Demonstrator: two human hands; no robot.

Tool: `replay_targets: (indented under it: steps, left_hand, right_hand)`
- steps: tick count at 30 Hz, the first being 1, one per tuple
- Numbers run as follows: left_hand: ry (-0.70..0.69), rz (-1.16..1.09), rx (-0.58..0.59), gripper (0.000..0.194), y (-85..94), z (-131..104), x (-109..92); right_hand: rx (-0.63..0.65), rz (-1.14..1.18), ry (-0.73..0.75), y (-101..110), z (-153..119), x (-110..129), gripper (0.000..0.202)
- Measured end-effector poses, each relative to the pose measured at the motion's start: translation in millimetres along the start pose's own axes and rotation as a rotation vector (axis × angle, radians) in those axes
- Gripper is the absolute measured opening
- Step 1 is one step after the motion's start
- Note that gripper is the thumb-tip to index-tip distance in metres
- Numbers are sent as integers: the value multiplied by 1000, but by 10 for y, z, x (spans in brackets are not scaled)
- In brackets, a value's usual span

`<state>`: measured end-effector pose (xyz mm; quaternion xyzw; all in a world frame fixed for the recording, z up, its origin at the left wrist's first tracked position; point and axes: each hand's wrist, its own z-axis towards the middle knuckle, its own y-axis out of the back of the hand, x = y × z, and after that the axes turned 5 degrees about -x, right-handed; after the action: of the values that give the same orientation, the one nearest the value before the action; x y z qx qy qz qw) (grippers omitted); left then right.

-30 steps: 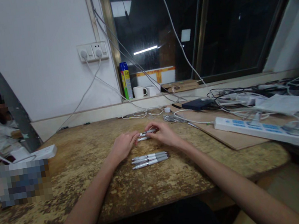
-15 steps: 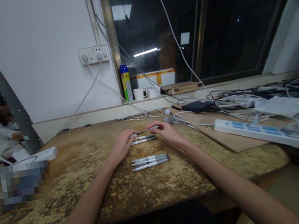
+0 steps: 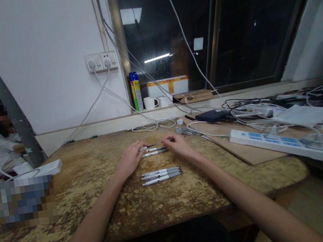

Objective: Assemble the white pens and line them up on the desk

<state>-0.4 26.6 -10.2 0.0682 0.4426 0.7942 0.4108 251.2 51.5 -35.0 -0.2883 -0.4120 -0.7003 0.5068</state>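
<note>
My left hand (image 3: 130,157) is closed on the rear part of a pen, just above the table. From its fingers a thin dark refill (image 3: 152,145) points toward my right hand (image 3: 179,147). That hand is pinched on a small front piece of the pen, mostly hidden by the fingers. The refill's tip and the right fingers look slightly apart. Below the hands lie white-and-grey pens (image 3: 154,153), their ends partly covered. Nearer to me, several similar pens (image 3: 161,175) rest side by side, pointing right.
On the worn wooden table (image 3: 108,211), a white power strip (image 3: 282,145) lies at right beside a brown board (image 3: 247,156) and tangled cables. Another white strip (image 3: 49,168) sits at left. A spray can (image 3: 136,92) and mug (image 3: 150,102) stand on the sill. A person sits far left.
My right hand has drawn slightly to the right, and less of the pen's front piece shows in its fingers. My left hand has stayed nearly still. The view has shifted a little.
</note>
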Motion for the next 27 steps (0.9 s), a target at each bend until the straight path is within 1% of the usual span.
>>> replay_targets:
  steps: [2, 4, 7, 12, 15, 18, 23, 27]
  left_hand:
    - [-10, 9, 5, 30, 5, 1, -19]
    - [-21, 17, 9, 30, 6, 2, -28]
    - [-42, 27, 11, 30, 3, 5, -27]
    - [-64, 19, 7, 32, 18, 15, -46]
    - [-66, 9, 1, 33, 31, 19, -65]
    - [-42, -1, -25, 34, 39, 17, -55]
    - [34, 28, -57, 33, 36, -12, 43]
    - [123, 70, -89, 31, 27, -48, 133]
  right_hand:
    - [47, -37, 14, -17, -10, -29, 26]
    - [89, -15, 4, -34, -20, -47, 28]
    - [135, 86, -32, -57, -27, -43, 30]
    - [158, 248, -123, -66, -34, 15, 30]
    - [141, 300, -152, -46, -39, 46, 27]
    - [92, 309, -164, -13, -29, 51, 25]
    - [27, 284, -175, 43, 12, 9, 28]
    - [-8, 281, -157, 65, 29, -22, 29]
